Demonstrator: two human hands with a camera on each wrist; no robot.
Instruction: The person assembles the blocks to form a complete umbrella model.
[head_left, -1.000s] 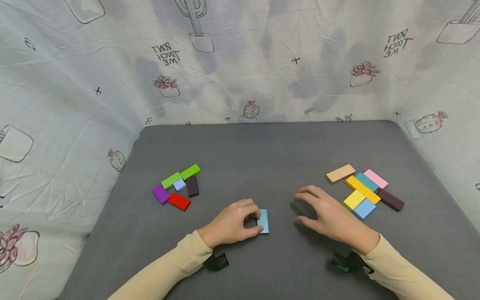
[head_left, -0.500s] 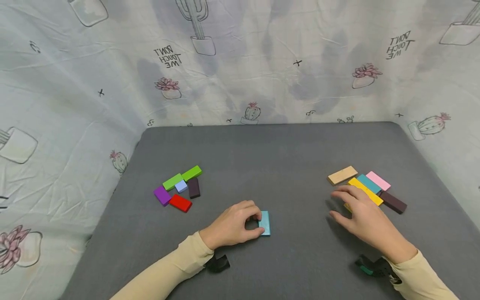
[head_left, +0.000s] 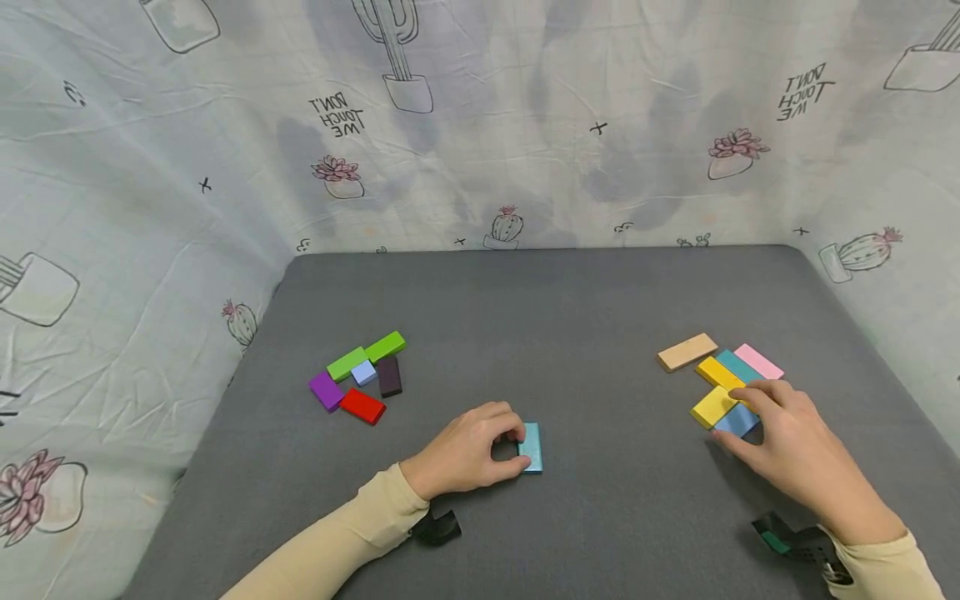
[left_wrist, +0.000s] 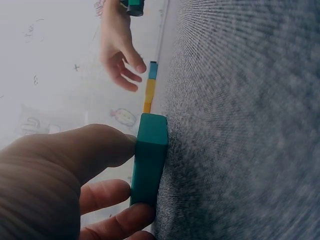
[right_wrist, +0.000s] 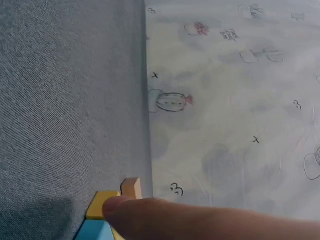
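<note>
Since the earlier head frame, the right hand [head_left: 802, 450] has traveled rightward to the blue block [head_left: 738, 419]; the left hand [head_left: 468, 446] has held position. Left-hand thumb and fingers are clamped on the light-blue block [head_left: 531, 448], which lies on the surface [head_left: 600, 333] near its middle. Right-hand thumb and fingers are apart, spanning the blue block, which lies just beside the yellow block [head_left: 711, 407]; contact cannot be confirmed. Step in hand, as judged: picking the second block. Next move appears to require closing the right-hand fingers without displacing adjacent blocks.
</note>
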